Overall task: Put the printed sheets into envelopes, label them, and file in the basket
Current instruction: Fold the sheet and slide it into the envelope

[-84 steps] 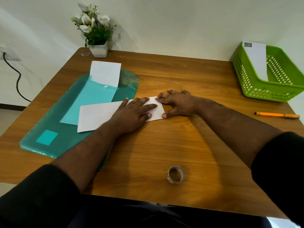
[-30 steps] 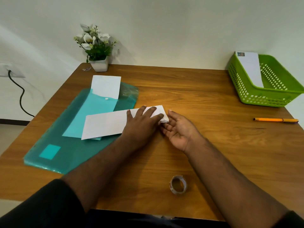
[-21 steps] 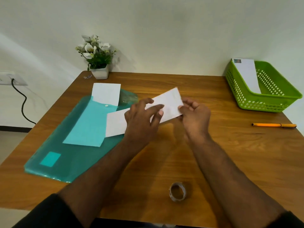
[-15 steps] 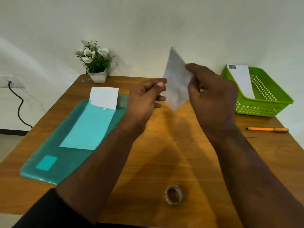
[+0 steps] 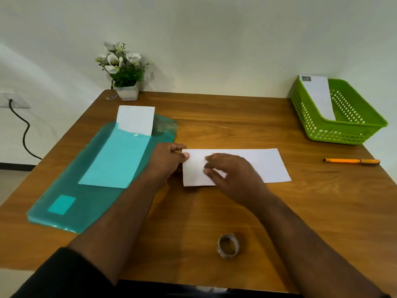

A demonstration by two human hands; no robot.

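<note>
A white envelope [image 5: 264, 164] lies flat in the middle of the wooden table [image 5: 214, 125]. My left hand [image 5: 167, 161] pinches its left edge between thumb and fingers. My right hand [image 5: 232, 175] rests on its left half, fingers bent and pressing down on the paper. A green basket [image 5: 343, 130] stands at the back right with one labelled white envelope [image 5: 320, 97] leaning inside it. An orange pen [image 5: 352, 161] lies to the right of the envelope. A small tape roll [image 5: 227, 246] sits near the front edge.
A teal plastic folder [image 5: 86, 203] lies at the left, with a white sheet [image 5: 136, 119] sticking out of its far end. A potted plant with white flowers [image 5: 124, 76] stands at the back left corner. A black cable [image 5: 23, 134] hangs down the wall on the left.
Both hands lifted the envelope off the folder's edge, turned it in the air, and laid it flat in the middle of the table, further right than before.
</note>
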